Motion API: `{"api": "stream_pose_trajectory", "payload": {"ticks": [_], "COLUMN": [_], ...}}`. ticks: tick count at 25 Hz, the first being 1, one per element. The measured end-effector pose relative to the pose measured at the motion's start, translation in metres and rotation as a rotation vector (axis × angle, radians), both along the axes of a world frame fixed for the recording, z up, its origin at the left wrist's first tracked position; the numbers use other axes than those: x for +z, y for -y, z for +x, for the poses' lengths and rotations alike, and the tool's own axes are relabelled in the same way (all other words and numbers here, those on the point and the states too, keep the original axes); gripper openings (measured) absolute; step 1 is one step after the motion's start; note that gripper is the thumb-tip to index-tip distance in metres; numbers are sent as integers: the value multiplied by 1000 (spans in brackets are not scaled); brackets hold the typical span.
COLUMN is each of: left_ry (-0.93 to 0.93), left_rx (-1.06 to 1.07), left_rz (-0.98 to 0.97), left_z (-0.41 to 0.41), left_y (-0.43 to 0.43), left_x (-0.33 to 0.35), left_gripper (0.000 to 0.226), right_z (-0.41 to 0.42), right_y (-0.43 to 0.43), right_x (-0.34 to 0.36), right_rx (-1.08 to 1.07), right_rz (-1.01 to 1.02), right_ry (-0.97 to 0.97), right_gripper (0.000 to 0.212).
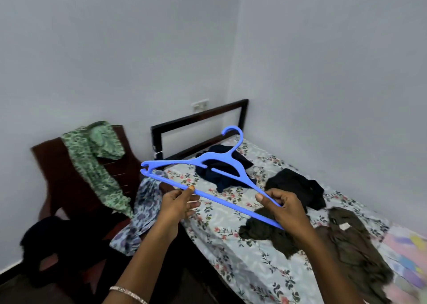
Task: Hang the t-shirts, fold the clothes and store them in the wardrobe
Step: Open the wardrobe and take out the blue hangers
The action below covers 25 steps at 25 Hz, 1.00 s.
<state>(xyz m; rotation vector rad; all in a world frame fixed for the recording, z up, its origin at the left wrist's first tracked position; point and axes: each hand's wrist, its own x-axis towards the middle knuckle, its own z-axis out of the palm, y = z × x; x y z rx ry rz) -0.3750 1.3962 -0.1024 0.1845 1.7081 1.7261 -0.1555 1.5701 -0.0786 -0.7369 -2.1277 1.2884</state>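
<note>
- My left hand [180,205] pinches the lower bar of the one blue hanger [213,159]. My right hand [284,207] grips its right end, held above the bed [231,246].
- I count three garments on the bed: olive garment [346,241], black garment [298,185], navy garment [221,167].
- One green patterned cloth [97,165] drapes over the chair [53,165].

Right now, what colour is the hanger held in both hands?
Blue hanger, plain, seen in the head view.

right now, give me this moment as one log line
left hand: pinches blue hanger bar | right hand: grips its end | hanger: bare | olive garment: crumpled on bed
</note>
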Motion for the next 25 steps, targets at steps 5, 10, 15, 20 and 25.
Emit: {"api": "stream_pose_trajectory", "payload": {"ticks": [5, 10, 15, 20, 25], "left_ry": [88, 204, 354, 283, -181], "left_rx": [-110, -96, -55, 25, -96], "left_rz": [-76, -137, -248, -446, -723], "left_z": [-60, -109, -154, -202, -250], "left_y": [-117, -188, -244, -302, -357], "left_x": [-27, -61, -116, -182, -247], "left_gripper": [23, 19, 18, 20, 28], "right_z": [-35, -73, -113, -172, -229], "right_y": [-99, -167, -232, -307, -372], "right_x": [-20, -57, -113, -192, -285], "right_rx": [-101, -165, -191, -129, -91], "right_rz": [-1, -92, -144, -177, -202], "right_ry": [86, 147, 261, 390, 545], "right_gripper": [33, 33, 30, 28, 35]}}
